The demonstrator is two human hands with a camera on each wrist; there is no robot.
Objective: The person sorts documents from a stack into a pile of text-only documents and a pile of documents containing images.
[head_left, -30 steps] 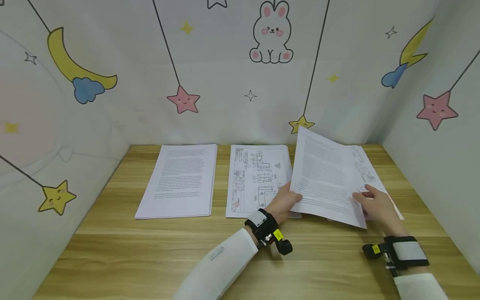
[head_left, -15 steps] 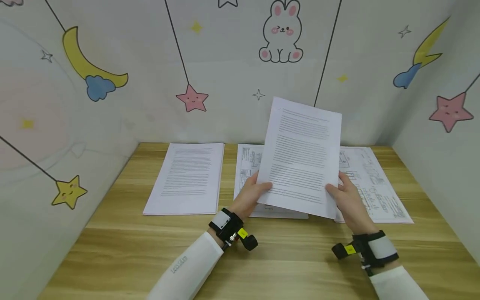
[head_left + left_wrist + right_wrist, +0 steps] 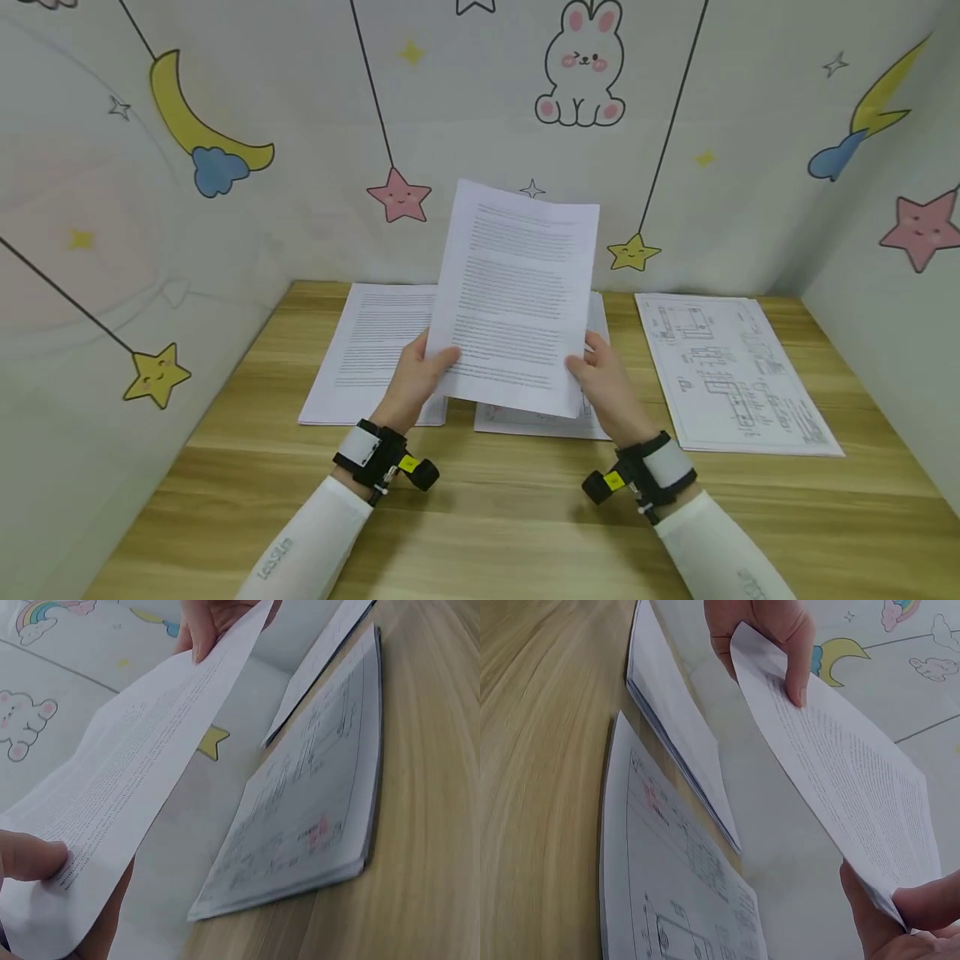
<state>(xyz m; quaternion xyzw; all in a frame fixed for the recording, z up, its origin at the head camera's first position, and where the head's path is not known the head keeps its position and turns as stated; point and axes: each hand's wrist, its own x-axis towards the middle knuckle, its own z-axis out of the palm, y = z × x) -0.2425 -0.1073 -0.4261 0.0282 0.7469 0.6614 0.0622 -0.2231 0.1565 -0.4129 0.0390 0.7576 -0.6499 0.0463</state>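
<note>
Both hands hold up a printed sheet of paper (image 3: 517, 300), tilted toward the head camera and raised off the table. My left hand (image 3: 412, 379) pinches its lower left edge, thumb on the printed face and fingers behind. On the opposite edge my right hand (image 3: 611, 392) pinches in the same way. Behind the sheet, partly covered, lies a middle stack of technical drawings (image 3: 536, 423); its edge and a red mark show in the left wrist view. A stack of text pages (image 3: 352, 367) sits to the left, its right part hidden by the sheet and left hand.
On the right of the wooden table (image 3: 510, 525) lies another stack of drawings (image 3: 738, 375). A pale wall cloth (image 3: 480, 100) with cartoon figures rises behind the table and along both sides.
The sheet has moved left from over the right-hand drawings to between the left and middle stacks. My right hand has taken its right edge, and both hands have shifted left.
</note>
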